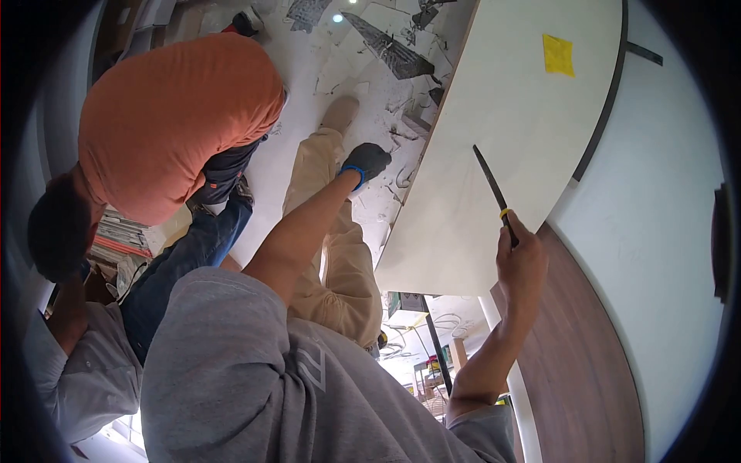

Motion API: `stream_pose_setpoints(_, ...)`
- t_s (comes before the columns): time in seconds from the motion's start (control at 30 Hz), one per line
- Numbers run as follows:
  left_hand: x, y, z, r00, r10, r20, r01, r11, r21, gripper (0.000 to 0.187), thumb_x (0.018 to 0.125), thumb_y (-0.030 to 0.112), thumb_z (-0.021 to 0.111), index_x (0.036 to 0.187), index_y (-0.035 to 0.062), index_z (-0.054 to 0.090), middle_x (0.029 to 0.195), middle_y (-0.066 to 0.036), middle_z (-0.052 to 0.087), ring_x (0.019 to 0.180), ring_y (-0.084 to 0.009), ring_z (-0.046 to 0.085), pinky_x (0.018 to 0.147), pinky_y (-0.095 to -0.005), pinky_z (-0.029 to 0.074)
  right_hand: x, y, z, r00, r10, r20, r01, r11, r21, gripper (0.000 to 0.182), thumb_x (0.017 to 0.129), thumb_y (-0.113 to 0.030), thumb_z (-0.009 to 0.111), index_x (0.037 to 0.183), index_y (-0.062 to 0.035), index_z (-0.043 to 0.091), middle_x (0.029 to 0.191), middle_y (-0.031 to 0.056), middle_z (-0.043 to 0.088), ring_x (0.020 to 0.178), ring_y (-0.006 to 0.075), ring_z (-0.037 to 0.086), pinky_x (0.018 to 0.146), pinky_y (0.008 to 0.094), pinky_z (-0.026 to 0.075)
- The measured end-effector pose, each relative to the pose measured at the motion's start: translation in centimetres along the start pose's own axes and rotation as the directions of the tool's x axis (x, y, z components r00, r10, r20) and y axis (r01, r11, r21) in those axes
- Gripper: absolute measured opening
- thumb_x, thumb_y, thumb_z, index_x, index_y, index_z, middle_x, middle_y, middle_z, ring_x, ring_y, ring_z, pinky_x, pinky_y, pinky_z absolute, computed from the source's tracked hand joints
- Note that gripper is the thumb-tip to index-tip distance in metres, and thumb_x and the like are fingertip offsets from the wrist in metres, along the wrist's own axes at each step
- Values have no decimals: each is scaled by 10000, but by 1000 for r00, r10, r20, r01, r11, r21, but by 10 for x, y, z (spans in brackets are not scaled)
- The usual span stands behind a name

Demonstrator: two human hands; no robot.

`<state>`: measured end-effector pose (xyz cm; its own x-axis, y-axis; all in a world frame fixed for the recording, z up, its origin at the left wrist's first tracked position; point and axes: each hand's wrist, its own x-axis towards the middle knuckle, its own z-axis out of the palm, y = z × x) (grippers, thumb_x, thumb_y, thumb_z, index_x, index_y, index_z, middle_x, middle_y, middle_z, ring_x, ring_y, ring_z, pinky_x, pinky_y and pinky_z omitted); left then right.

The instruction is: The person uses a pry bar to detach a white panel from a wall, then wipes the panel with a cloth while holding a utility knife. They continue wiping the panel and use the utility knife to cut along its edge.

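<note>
Well, a loose wrist could let the file point(489, 177) skid and scratch the board point(455, 224): the right hand's point(521, 253) fingers clench its handle, blade over the pale face, inside the right edge. The gloved left hand point(367, 160) is near the left edge; whether its fingers hold anything, I cannot tell.

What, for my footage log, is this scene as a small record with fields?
Right hand: grips long, thin, dark tool with yellow band
Left hand: dark glove, blue cuff; contents unclear
Surface: broad, flat cream panel bearing a yellow squarish sheet
Nearby: person in orange shirt, bent over
Floor: scattered dark, flat scraps
</note>
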<state>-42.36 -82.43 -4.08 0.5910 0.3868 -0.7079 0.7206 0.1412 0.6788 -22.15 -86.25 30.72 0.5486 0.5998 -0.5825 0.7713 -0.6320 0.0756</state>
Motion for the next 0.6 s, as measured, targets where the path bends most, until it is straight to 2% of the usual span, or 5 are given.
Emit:
stream_pose_setpoints(0.07, 4, -5, 6, 983, -186, -15, 163, 895, -414, 302, 835, 326, 565, 971, 94, 702, 982, -171, 669, 771, -285, 662, 748, -417, 515, 11, -9, -11, 1000, -4, -23, 4, 1000, 5, 258, 871, -175, 575, 1109, -105, 645, 756, 171, 641, 699, 331, 635, 630, 430, 487)
stream_pose_setpoints(0.13, -9, 28, 8, 928, 170, -330, -281, 904, -323, 424, 868, 377, 587, 1123, 43, 637, 1153, -163, 622, 1030, -308, 597, 948, -341, 437, 17, -13, -16, 999, -5, -43, 4, 1000, -22, 243, 864, -183, 579, 1082, -108, 655, 796, 177, 655, 741, 347, 640, 658, 442, 495)
stream_pose_setpoints(0.17, 0, 25, 18, 932, 347, -103, -354, 934, -55, 476, 874, 396, 573, 1186, 37, 593, 1223, -176, 571, 1106, -314, 549, 996, -347, 395, 18, -15, -17, 999, -9, -52, 6, 999, -45, 238, 863, -188, 579, 1073, -112, 658, 813, 179, 658, 759, 355, 640, 672, 447, 498)
stream_pose_setpoints(0.4, -40, 61, -12, 990, -81, -119, 85, 996, 27, 460, 826, 453, 506, 808, 38, 702, 810, -218, 646, 795, -394, 603, 774, -478, 454, 16, -31, -19, 1000, 18, 0, -18, 996, -87, 218, 858, -214, 594, 1040, -111, 658, 921, 182, 664, 860, 376, 633, 740, 457, 508)
stream_pose_setpoints(0.6, -87, 49, -74, 945, 29, -324, -3, 997, 82, 471, 785, 456, 544, 909, 29, 701, 962, -219, 648, 915, -369, 612, 827, -480, 467, 13, -26, -17, 994, -90, -60, 85, 993, -80, 182, 860, -205, 576, 975, -93, 661, 910, 177, 673, 835, 378, 645, 733, 473, 518)
